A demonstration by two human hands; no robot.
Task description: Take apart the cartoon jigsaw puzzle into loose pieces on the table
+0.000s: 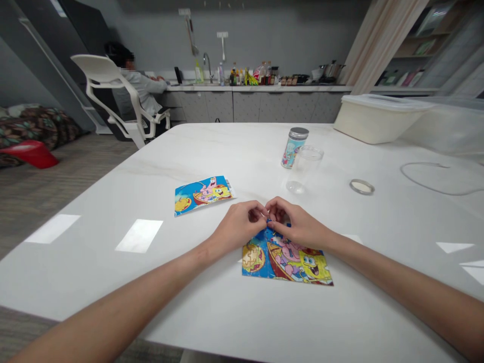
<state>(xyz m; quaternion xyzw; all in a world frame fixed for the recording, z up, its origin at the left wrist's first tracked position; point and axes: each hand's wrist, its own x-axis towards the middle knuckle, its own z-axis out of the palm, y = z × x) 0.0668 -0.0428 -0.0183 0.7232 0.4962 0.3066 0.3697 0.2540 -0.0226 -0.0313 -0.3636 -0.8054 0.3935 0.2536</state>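
Note:
A jigsaw puzzle (289,262) with yellow, pink and blue cartoon figures lies on the white table, its pieces mostly joined. At its upper edge my left hand (244,222) and my right hand (293,219) meet, thumbs and fingers pinched. Between their fingertips shows a small blue puzzle piece (269,222), partly covered. My hands hide much of the puzzle's top edge. Beyond my left hand lies a picture card (204,194) with the same scene, slightly bent up from the tabletop.
Past my hands stand a clear plastic jar (305,169) and a printed can (293,148) with a metal lid. A round lid (362,186) and a cable (427,186) lie to the right. Storage boxes (374,118) occupy the far right corner. Someone (143,91) sits on a chair beyond.

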